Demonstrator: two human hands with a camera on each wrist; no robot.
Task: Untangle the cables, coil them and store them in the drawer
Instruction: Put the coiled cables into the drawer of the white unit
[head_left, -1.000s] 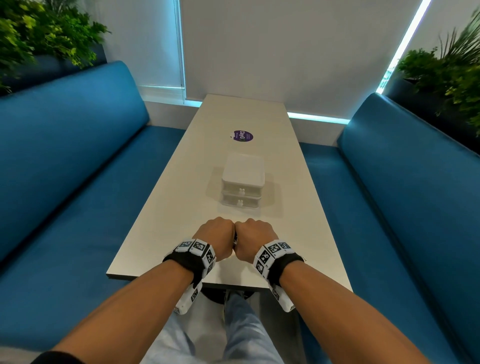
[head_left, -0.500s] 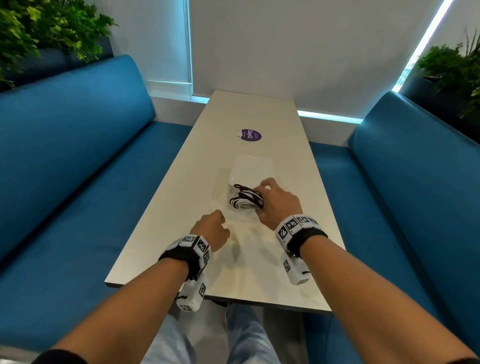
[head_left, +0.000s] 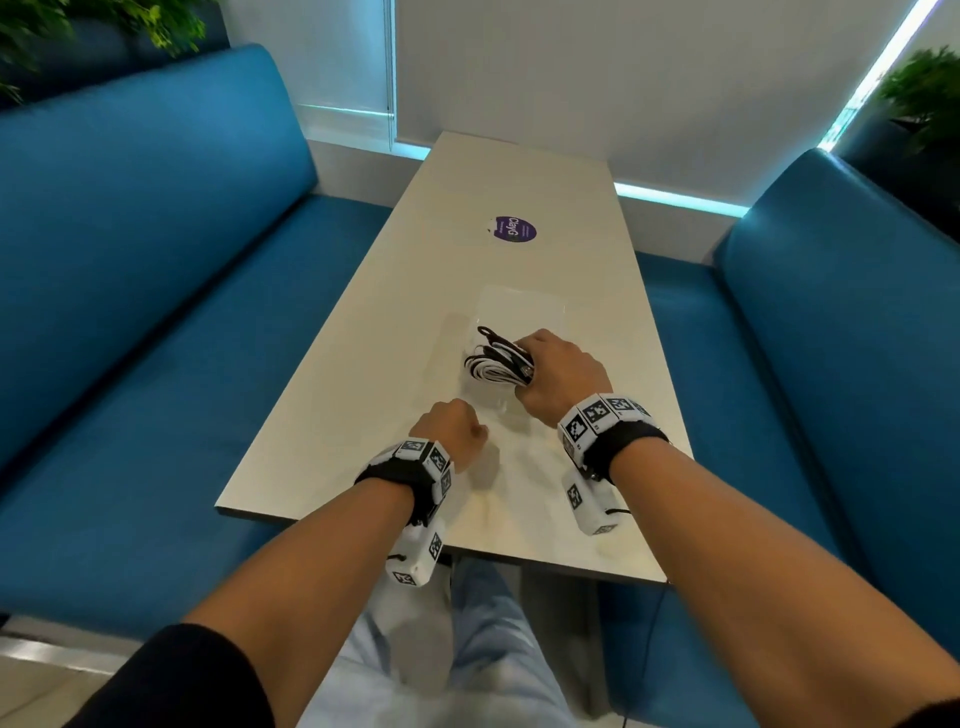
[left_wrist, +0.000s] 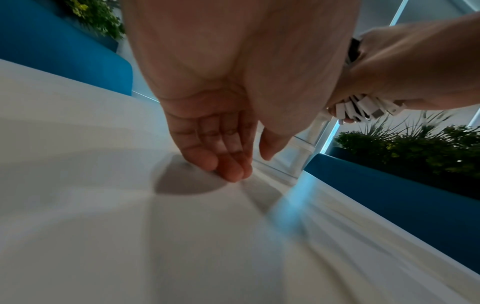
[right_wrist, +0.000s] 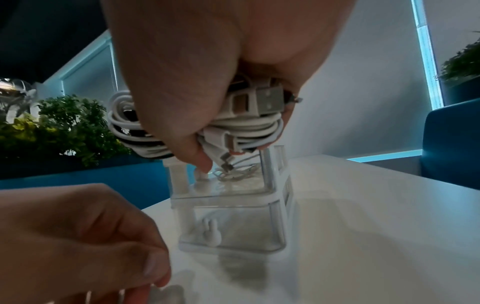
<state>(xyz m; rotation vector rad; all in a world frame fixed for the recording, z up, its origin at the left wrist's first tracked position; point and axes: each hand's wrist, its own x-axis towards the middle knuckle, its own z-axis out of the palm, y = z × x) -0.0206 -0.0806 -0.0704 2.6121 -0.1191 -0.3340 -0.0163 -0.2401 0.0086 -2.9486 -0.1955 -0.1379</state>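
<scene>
We see two hands over one long pale table (head_left: 363, 364). The right hand (head_left: 558, 371) is closed round one bundle of coiled cables (head_left: 493, 361), black and white strands together; the number of separate cables in it cannot be counted, though in the right wrist view we make out at least three plug ends (right_wrist: 267, 98) jutting from the fist. The bundle hangs just above one small clear drawer unit (right_wrist: 231, 207) standing on the table. The unit has two tiers: the lower drawer (right_wrist: 233, 230) is pushed in and bears one white rabbit-shaped knob (right_wrist: 211, 233); the upper tier lies open to the hand above it.

The left hand (head_left: 452, 428) is near the table's front edge, beside the unit and apart from the bundle. In the left wrist view its fingers (left_wrist: 223, 152) are loosely curled, the tips at the tabletop. In the right wrist view something small and white sits at those fingertips, too blurred to name, so we cannot tell whether the hand grips anything.

Around the table we count two blue benches (head_left: 130, 260), one on each side, and one round purple sticker (head_left: 514, 229) on the far half of the tabletop.
</scene>
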